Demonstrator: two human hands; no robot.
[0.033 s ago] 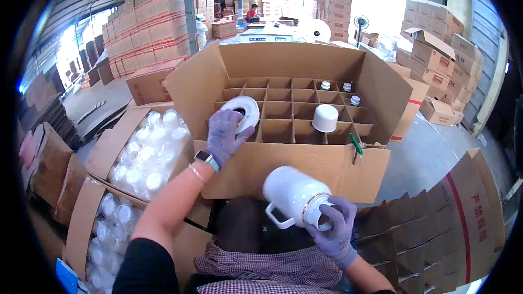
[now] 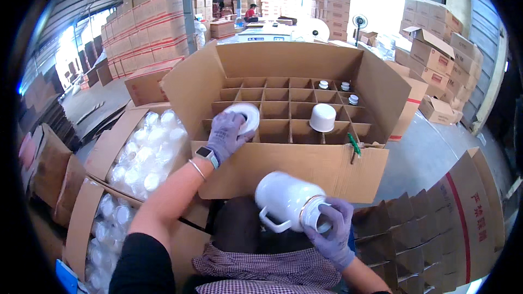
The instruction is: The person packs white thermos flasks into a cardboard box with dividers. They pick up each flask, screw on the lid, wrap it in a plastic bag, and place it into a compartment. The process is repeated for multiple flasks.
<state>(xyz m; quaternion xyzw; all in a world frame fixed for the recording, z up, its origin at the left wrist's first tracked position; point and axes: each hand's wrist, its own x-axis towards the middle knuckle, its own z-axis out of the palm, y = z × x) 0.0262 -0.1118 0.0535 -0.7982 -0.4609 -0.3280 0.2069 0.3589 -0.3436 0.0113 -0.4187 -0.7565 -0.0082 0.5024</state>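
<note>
Two gloved hands at work, head view. Left hand [image 2: 227,134], purple glove, watch and bangle at the wrist, reaches forward and is closed around a white jar [image 2: 245,115], held at the near-left cells of the cardboard divider grid [image 2: 283,110] inside a large open carton [image 2: 294,65]. Right hand [image 2: 332,230], same glove, sits low and close to the body, fingers wrapped over the threaded mouth of a white handled jug [image 2: 287,198]; jug lies tilted on its side, loop handle pointing down, base toward the carton's front wall, just short of it. Beyond the right hand, inside the grid, one white jar [image 2: 322,117] stands base-up in a cell; farther back right, three small white caps [image 2: 340,90] show in the rear cells. Green marker [image 2: 354,146] rests on the carton's front right rim, above the right hand. Left of the left forearm, two open boxes of bagged white jars [image 2: 143,155], one behind the other. Right of the right hand, a stack of folded cardboard dividers [image 2: 414,228]. Far past the carton, stacked brown cartons [image 2: 158,22] on the left, more on the right, and a standing fan [image 2: 359,22]. Person in red seated far back, too small for detail.
</note>
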